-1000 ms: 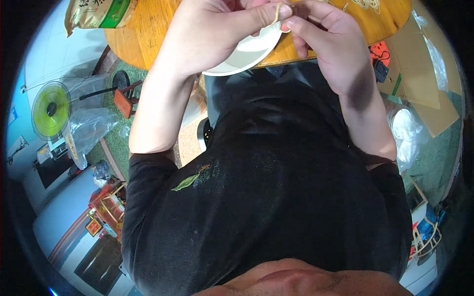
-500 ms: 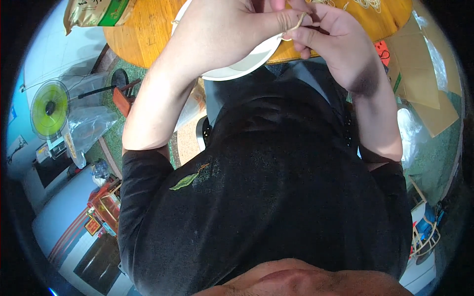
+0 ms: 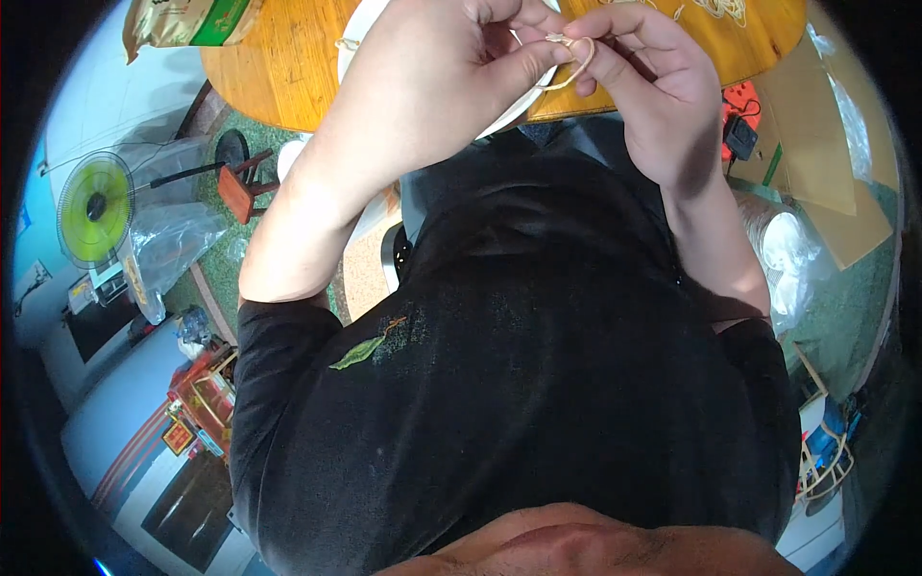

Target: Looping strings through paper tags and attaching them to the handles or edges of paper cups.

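Note:
Above the table's near edge my two hands meet fingertip to fingertip. My left hand [image 3: 432, 82] is closed, its thumb and forefinger pinching a thin cream-coloured string [image 3: 584, 65] that bends into a small loop. On the other side my right hand [image 3: 667, 96] pinches the same string between thumb and forefinger. The string's free end hangs down below the left thumb. Beneath my left hand and forearm stands a white bowl [image 3: 507, 121], mostly covered, so its contents are hidden. A bit of similar string [image 3: 348, 44] shows at the bowl's left rim.
More loose strings [image 3: 722, 10] lie on the round wooden table [image 3: 274, 82] at the far right. A gold and green bag [image 3: 182, 21] sits at the far left. A small stool [image 3: 242, 190] and a green fan [image 3: 96, 208] stand left; cardboard [image 3: 812, 158] is at right.
Both hands have turned slightly and my right hand has shifted a little left and down. The string now forms a wider loop between the fingertips.

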A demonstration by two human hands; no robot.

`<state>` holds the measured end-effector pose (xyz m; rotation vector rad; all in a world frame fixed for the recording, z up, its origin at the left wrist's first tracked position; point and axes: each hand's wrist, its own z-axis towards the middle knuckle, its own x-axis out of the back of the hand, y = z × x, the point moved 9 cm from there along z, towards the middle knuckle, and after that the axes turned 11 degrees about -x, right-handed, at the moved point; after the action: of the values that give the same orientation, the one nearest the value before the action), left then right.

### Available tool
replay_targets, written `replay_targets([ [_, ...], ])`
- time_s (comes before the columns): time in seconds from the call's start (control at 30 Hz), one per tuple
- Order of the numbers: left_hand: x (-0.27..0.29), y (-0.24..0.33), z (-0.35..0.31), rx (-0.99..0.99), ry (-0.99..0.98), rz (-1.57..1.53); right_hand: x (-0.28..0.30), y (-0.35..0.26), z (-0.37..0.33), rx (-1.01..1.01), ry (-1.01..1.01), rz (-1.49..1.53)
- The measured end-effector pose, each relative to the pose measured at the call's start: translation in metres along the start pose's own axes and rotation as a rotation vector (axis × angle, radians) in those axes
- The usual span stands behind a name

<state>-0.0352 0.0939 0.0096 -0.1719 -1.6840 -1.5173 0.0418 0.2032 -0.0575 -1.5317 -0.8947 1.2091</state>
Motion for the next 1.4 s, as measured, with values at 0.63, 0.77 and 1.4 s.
replay_targets([
  [0.63, 0.0, 0.018, -0.02, -0.915, 0.42, 0.076, 0.008, 0.021, -0.001, 0.116, 0.138, 0.01],
  [0.77, -0.002, 0.02, -0.001, -0.246, 0.108, 0.214, 0.009, 0.011, -0.003, 0.06, 0.163, -0.04],
  [1.4, -0.01, 0.001, -0.002, 0.054, -0.008, -0.02, 0.007, -0.006, 0.003, 0.842, -0.431, 0.329],
])
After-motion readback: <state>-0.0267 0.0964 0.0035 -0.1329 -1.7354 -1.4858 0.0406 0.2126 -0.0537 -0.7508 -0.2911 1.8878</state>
